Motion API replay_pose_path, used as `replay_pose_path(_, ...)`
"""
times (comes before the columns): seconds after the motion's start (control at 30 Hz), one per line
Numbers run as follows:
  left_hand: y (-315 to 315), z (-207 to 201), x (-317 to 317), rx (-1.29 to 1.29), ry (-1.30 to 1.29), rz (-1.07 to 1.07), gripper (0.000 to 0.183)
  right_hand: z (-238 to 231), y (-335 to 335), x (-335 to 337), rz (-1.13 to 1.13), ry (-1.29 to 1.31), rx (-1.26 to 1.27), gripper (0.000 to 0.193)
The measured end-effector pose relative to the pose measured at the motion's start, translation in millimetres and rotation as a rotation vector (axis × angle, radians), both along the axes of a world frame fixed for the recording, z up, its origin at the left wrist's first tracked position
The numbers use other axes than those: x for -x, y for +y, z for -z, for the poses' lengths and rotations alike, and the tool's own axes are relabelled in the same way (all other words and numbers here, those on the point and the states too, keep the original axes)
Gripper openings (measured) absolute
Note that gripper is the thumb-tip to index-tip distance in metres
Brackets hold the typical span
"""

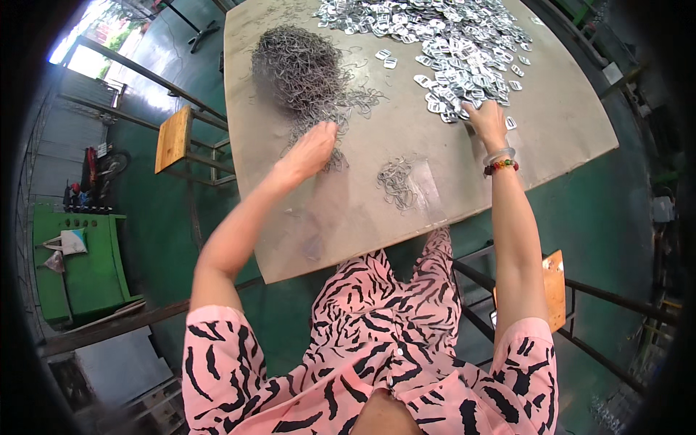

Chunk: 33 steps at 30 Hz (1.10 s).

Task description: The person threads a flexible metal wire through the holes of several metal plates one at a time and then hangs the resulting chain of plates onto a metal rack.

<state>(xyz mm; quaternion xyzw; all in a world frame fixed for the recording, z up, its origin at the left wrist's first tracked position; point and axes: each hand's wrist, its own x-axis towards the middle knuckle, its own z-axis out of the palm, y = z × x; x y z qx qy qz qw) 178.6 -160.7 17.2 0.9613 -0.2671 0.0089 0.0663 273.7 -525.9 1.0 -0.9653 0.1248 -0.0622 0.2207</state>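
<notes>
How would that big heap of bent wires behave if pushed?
The heap of bent wires would probably shift as a clump, since its thin pieces look tangled. Some may slide off, as strays lie beside it.

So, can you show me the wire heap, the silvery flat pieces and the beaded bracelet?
Wire heap (299, 69): head view, middle of its dark mound.
Silvery flat pieces (467, 64): head view, middle of their pile.
Beaded bracelet (501, 166): head view, on its beads.
</notes>
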Motion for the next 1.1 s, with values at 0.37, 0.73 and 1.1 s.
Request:
replay_pose_path(0.37, -51.3, -10.0, 47.9, 1.326, 0.126, -0.613, 0.019, -8.4, -13.5, 43.9, 0.024, -0.288, -0.759, 0.020)
replay_pose_path(0.73, -153.4, -48.0, 93.3, 1.331, 0.329, -0.168, 0.014, -48.1, 60.3, 196.3, -0.144, -0.155, -1.175, 0.019)
replay_pose_path(1.1, -175.2, -39.6, 96.6, 1.107, 0.015, -0.114, 0.011, -66.4, 68.8, 219.8, -0.139, -0.287, -1.037, 0.013)
